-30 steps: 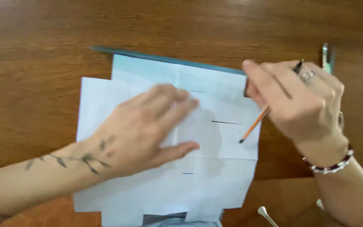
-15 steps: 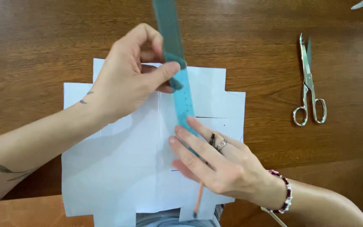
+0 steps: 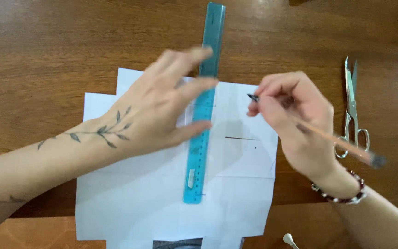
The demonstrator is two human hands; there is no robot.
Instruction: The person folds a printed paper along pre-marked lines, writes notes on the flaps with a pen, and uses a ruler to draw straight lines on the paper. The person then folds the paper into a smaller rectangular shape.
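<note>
A white sheet of paper (image 3: 153, 207) with notched corners lies on the wooden table. A teal ruler (image 3: 204, 120) lies upright along its middle and reaches past its top edge. My left hand (image 3: 162, 108) rests flat on the paper, fingers spread, with the fingertips pressing on the ruler. My right hand (image 3: 295, 122) hovers just right of the ruler and grips a pencil (image 3: 332, 140), tip toward the paper and eraser end pointing down to the right. A short pencil line (image 3: 241, 138) is drawn on the paper beneath that hand.
Metal scissors (image 3: 352, 110) lie on the table to the right of the paper, blades pointing away. A small white object (image 3: 290, 240) sits at the bottom edge. The wooden table (image 3: 47, 50) surrounds the paper.
The ruler went from being held tilted above the paper to lying flat along its middle. My left hand came down onto it. My right hand left the ruler's lower end and rose to its right.
</note>
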